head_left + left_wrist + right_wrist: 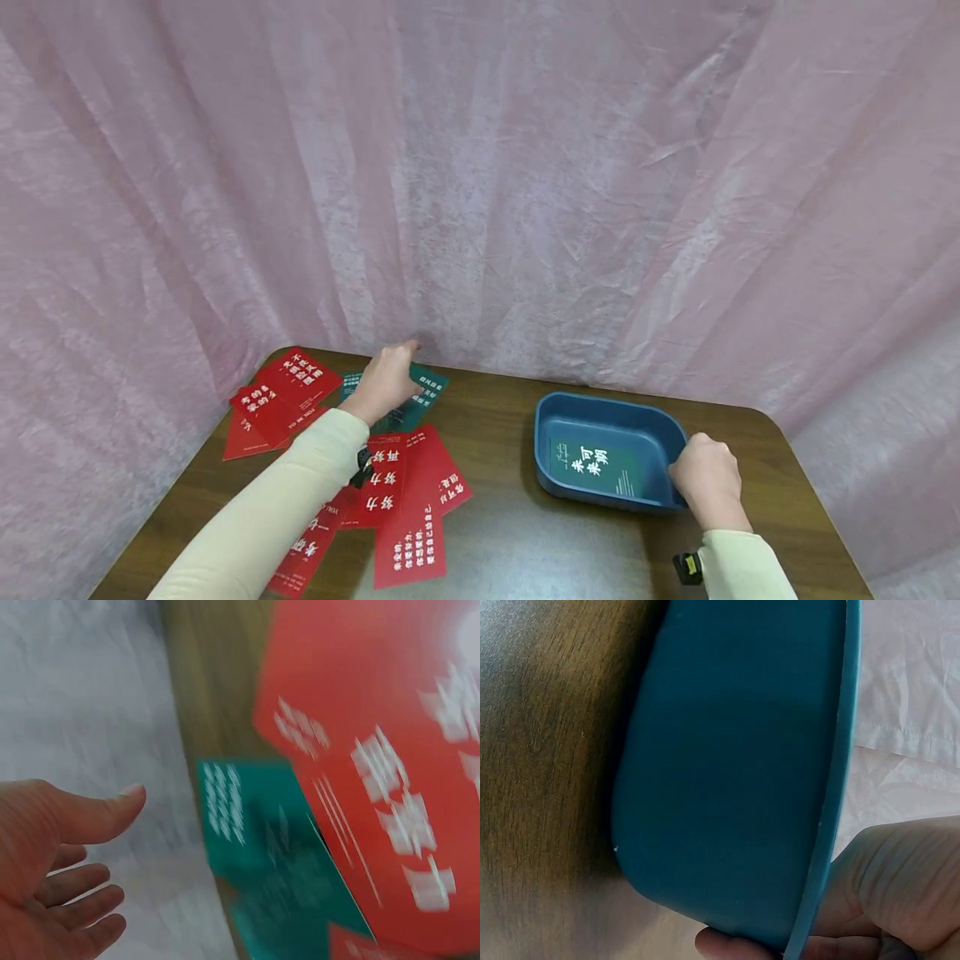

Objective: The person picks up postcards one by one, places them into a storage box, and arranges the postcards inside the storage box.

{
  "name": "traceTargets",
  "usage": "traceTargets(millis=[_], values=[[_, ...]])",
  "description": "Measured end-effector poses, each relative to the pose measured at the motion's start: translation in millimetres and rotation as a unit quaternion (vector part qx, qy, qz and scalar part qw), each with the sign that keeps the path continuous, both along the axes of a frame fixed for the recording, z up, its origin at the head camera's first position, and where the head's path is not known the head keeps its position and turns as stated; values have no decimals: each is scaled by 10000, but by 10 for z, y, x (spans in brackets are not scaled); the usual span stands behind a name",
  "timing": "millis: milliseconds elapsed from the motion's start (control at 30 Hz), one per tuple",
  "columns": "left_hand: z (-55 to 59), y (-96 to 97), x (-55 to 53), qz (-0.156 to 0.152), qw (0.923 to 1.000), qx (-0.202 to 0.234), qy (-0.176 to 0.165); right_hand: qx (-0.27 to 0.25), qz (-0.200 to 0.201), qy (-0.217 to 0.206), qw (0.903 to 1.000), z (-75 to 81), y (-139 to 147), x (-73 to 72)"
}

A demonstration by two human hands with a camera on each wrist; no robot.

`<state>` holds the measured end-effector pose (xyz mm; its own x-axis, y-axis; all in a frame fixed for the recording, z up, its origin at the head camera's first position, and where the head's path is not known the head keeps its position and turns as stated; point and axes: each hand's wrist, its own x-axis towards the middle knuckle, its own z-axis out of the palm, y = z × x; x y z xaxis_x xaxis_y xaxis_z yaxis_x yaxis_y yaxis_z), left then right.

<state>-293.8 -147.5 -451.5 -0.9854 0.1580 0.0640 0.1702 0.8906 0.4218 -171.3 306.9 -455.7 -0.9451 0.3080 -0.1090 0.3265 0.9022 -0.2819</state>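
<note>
My left hand (385, 385) is over the green cards (426, 390) at the far left of the table. In the left wrist view, the left hand (64, 862) has its fingers relaxed and holds nothing; green cards (262, 840) and a large red card (337, 675) lie beside it, blurred. On the right, a blue plastic tray (637, 422) contains a green card (592, 467) with white characters. My right hand (707, 481) grips the tray's right end. From the right wrist view, that hand's fingers (731, 945) curl around the rim of the tray (727, 750).
Several red cards (303, 371) overlap at the table's left corner. More red cards (408, 546) lie nearer the front. A pink curtain (480, 183) hangs directly behind the far edge of the wooden table (502, 433).
</note>
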Motion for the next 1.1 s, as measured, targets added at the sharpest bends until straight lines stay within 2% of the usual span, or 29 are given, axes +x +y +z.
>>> traceTargets(millis=[167, 333, 533, 667, 1100], values=[[-142, -335, -116, 262, 9979, -563, -176, 4, 20, 52, 10000, -9, 3, 4], [-253, -577, -149, 238, 9945, -834, -592, -12, 61, 53, 10000, -21, -14, 29], [-266, -708, -143, 192, 9869, -877, -1344, -3, 88, 120, 9999, -6, -34, 46], [-258, -717, -154, 224, 9830, -847, -1611, -13, 45, 74, 10000, 20, -34, 42], [-260, -687, -192, 187, 9808, -1306, -1439, 12, 0, 67, 10000, 17, -22, 94]])
